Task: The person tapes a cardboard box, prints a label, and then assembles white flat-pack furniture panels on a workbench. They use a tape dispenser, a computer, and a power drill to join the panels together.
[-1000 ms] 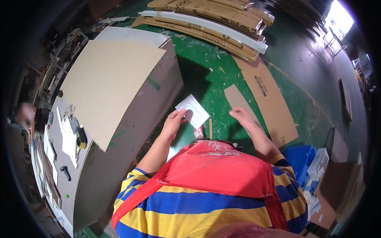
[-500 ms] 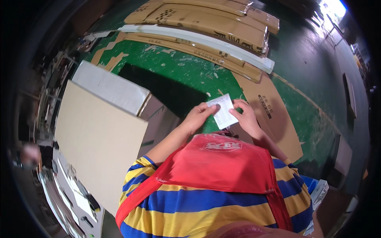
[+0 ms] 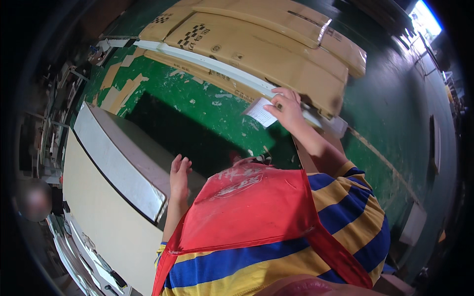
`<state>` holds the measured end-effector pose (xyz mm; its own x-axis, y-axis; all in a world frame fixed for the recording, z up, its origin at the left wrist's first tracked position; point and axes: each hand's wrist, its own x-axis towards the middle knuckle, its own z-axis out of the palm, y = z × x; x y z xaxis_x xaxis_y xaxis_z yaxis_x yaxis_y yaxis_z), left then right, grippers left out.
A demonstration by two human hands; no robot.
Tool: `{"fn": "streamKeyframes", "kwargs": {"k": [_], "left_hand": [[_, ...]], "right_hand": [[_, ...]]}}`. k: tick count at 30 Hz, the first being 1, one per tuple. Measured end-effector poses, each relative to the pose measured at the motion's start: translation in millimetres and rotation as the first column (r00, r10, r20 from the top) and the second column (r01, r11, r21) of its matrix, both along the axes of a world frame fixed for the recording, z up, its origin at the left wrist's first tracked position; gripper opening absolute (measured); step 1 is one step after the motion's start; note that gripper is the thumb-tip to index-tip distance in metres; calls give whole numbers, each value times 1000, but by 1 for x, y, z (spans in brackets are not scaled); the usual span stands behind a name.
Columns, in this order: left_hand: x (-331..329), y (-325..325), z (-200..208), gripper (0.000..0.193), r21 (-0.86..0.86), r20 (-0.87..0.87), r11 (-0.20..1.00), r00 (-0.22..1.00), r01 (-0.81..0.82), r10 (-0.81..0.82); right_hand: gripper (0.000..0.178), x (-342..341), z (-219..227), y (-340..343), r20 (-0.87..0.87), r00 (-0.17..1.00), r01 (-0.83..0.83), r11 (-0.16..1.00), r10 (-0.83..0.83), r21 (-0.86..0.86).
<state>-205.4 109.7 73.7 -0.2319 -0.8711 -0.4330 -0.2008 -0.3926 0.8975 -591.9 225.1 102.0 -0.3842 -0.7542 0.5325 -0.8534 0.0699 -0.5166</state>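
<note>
Between the thumb and fingers of my right hand [image 3: 288,106] is a small white printed sheet of paper [image 3: 261,112], held out over the floor close to the stacked cartons. My left hand [image 3: 180,176] is raised on its own, fingers apart and slightly curled, with nothing in it. Nearest to that hand is a large pale box-shaped piece [image 3: 118,153] with a broad beige panel [image 3: 98,197] on its left.
Long flat brown cartons [image 3: 256,54] lie stacked ahead, with a long white strip [image 3: 212,63] along their near side. Cardboard scraps [image 3: 126,93] lie on the green floor [image 3: 197,101]. Tools [image 3: 116,277] rest on a white surface at the lower left.
My left hand has let go of the paper and drawn back to the left. My right hand has carried the paper forward toward the cartons. My view and body have turned.
</note>
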Motion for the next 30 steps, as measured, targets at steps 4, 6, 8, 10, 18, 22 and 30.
{"fn": "streamKeyframes", "kwargs": {"k": [4, 6, 8, 10, 18, 22, 30], "left_hand": [[-19, -78, -59, 49, 159, -6, 985, 998, -62, 63], [-59, -108, -65, 48, 148, -29, 989, 999, -20, 25], [-100, -135, -52, 47, 101, 12, 992, 997, 73, -75], [-129, -161, -32, 44, 71, 71, 991, 990, 113, -118], [-175, -232, -40, 36, -6, 311, 999, 950, -42, 42], [-150, -208, -126, 36, -5, 459, 1000, 888, -23, 23], [-134, -170, -178, 46, 311, 112, 923, 973, -228, 203]], "right_hand": [[30, -74, -3, -83, -39, 997, 68, 998, -67, 1], [31, -111, -4, -118, -58, 994, 98, 995, -97, 25], [32, -147, -9, -150, -102, 988, 123, 992, -119, 30], [32, -186, -12, -182, -121, 982, 155, 986, -147, 64], [41, -418, -71, -342, -292, 922, 350, 872, -256, 341], [58, -505, -92, -412, -340, 892, 447, 683, -296, 578], [75, -512, -99, -422, -418, 884, 357, 880, -210, 313]]}}
